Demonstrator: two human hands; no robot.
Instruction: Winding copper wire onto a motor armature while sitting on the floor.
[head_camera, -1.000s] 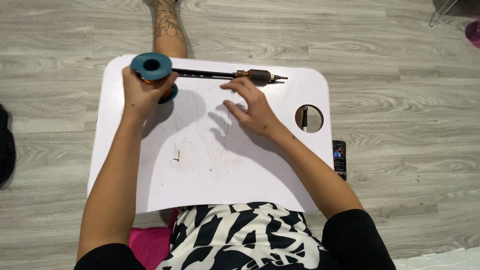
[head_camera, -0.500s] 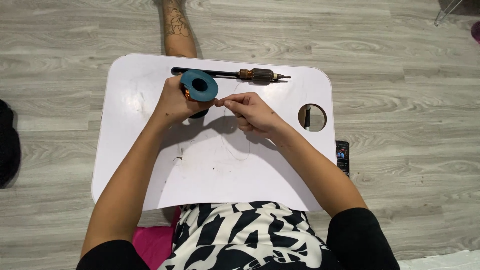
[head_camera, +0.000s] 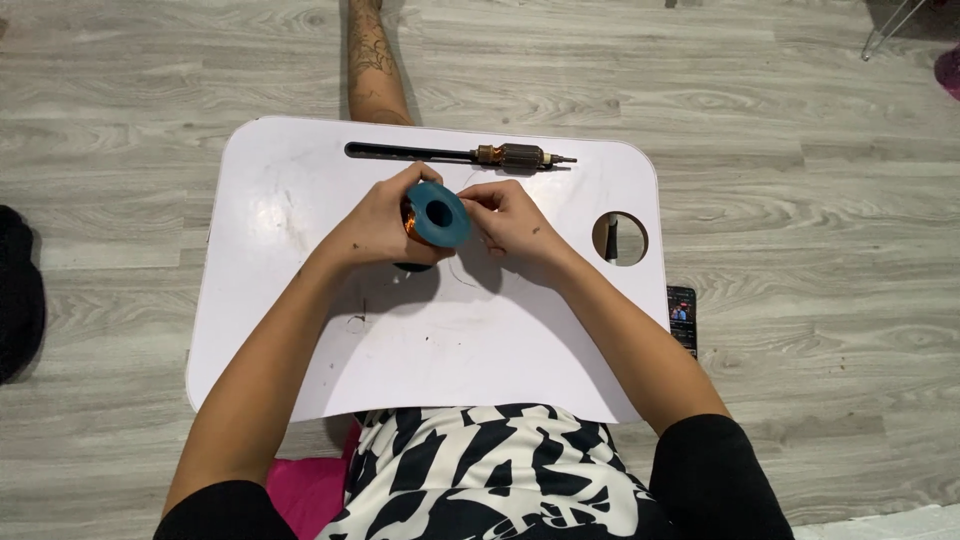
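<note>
Perhaps a phone screen (head_camera: 682, 318), floor, right

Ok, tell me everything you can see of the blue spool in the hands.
The spool is a round teal-blue reel, plastic by its look, with a dark centre hole in the flange facing the camera. Copper-coloured wire shows wound behind that flange, at its left edge. It is held tilted above the white lap table, below the motor armature. The left hand grips it from the left; the right hand pinches at its right rim, perhaps on a wire end too thin to see.
</note>
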